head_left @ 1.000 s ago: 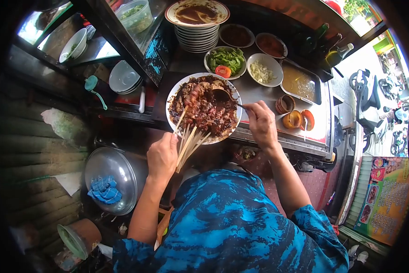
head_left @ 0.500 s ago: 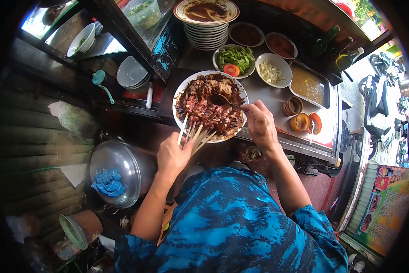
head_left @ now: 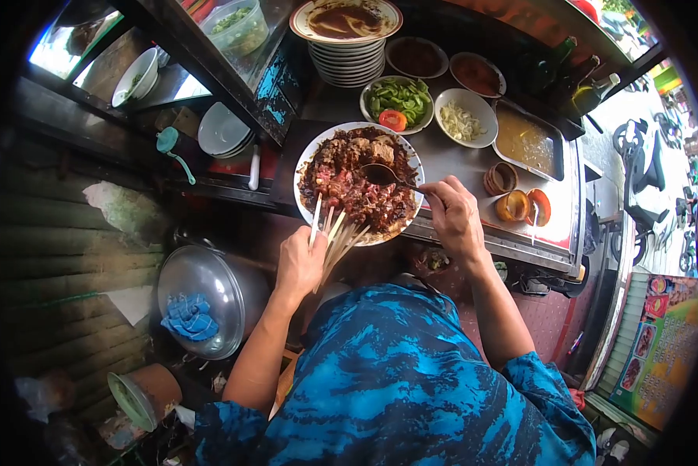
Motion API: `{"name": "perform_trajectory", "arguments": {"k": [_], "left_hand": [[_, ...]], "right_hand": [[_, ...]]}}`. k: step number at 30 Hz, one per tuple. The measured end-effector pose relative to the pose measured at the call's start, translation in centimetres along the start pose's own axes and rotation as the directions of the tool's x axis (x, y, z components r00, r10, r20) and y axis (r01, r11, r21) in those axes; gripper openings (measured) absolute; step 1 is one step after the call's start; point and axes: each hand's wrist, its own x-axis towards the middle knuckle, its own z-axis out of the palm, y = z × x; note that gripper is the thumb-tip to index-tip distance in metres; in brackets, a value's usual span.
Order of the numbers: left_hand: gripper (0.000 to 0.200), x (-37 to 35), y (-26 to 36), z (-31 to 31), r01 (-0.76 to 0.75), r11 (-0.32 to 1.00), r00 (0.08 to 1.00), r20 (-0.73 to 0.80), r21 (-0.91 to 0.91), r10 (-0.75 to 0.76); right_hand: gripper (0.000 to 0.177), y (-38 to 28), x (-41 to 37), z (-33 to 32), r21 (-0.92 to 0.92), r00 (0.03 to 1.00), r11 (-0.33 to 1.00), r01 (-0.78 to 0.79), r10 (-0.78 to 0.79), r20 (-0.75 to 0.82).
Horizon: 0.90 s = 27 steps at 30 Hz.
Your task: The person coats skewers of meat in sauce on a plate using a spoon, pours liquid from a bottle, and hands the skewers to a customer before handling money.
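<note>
A white plate (head_left: 302, 167) sits at the counter's front edge, coated with dark brown sauce. Several raw meat skewers (head_left: 353, 190) lie across it, their bare stick ends fanning out over the near rim. My left hand (head_left: 300, 260) is closed around some of these sticks at the plate's lower left. From the right, my right hand (head_left: 455, 213) grips the handle of a spoon (head_left: 381, 175), whose bowl rests in the sauce and meat. A pale brown lump (head_left: 381, 153) lies at the plate's far side.
Behind stand a bowl of sliced cucumber (head_left: 411, 97), a bowl of chopped shallots (head_left: 461, 128), stacked plates (head_left: 349, 66) and a metal tray of liquid (head_left: 555, 155). Small wooden cups (head_left: 500, 179) are at right. A lidded pot (head_left: 201, 272) with a blue cloth stands lower left.
The spoon's bowl has turned and settled over the meat, and my right hand has shifted slightly right and down. My left hand stays on the skewer sticks, with slight movement.
</note>
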Motion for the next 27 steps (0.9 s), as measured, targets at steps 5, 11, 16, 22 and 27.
{"name": "perform_trajectory", "arguments": {"k": [5,11,16,22,27], "left_hand": [[0.031,-0.1,-0.4,-0.2,0.117,0.962,0.993,0.001,-0.248,-0.121],[0.03,-0.6,0.3,0.0,-0.154,0.988,0.987,-0.031,0.028,0.155],[0.025,-1.1,1.6,-0.7,-0.165,0.985,0.986,-0.036,-0.052,0.164],[0.013,-2.0,3.9,0.1,0.399,0.475,0.888,0.46,-0.785,0.015],[0.018,-2.7,3.9,3.7,0.584,0.238,0.799,0.601,-0.776,-0.001]], "right_hand": [[0.011,0.6,-0.2,-1.1,-0.021,0.999,0.999,-0.035,0.035,-0.029],[0.01,0.8,-0.1,-1.1,-0.027,0.998,0.999,-0.044,0.042,-0.042],[0.01,0.7,0.1,-1.7,-0.033,0.997,0.997,-0.069,0.068,-0.037],[0.011,1.1,0.4,-3.4,-0.034,0.993,0.997,-0.075,0.072,-0.092],[0.012,1.0,0.2,-4.4,0.016,0.989,0.994,-0.106,0.107,-0.099]]}}
